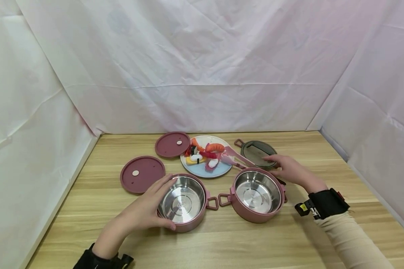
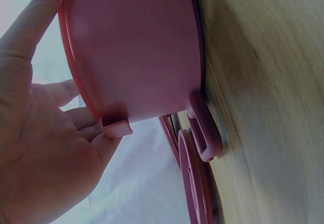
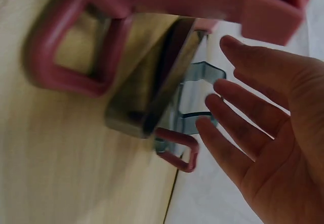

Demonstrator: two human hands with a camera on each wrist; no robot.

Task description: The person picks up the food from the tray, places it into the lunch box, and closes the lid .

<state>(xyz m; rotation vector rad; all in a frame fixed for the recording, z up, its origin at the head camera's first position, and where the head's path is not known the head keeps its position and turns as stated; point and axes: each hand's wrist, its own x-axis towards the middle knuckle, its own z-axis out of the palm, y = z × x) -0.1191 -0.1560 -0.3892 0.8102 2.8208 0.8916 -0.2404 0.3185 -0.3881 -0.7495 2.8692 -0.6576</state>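
Observation:
Two pink pots with steel insides stand side by side without lids: the left pot (image 1: 183, 201) and the right pot (image 1: 256, 192). My left hand (image 1: 151, 209) spans the left pot and grips its rim, thumb on the near side, fingers on the far side. In the left wrist view, the fingers lie beside a small clasp (image 2: 116, 128) on the pot's wall. Beyond the right pot, my right hand (image 1: 291, 172) reaches with loosely extended fingers over a dark see-through lid (image 1: 256, 149) with a pink loop handle. The right wrist view shows nothing held in this hand (image 3: 273, 128).
Two maroon round lids lie at the left, a nearer lid (image 1: 148, 179) and a farther lid (image 1: 170, 149). Between them and the see-through lid is a plate (image 1: 202, 172) of toy sushi (image 1: 215, 147) with pink utensils (image 1: 240, 157). White cloth (image 1: 202, 93) hangs around the wooden table (image 1: 222, 248).

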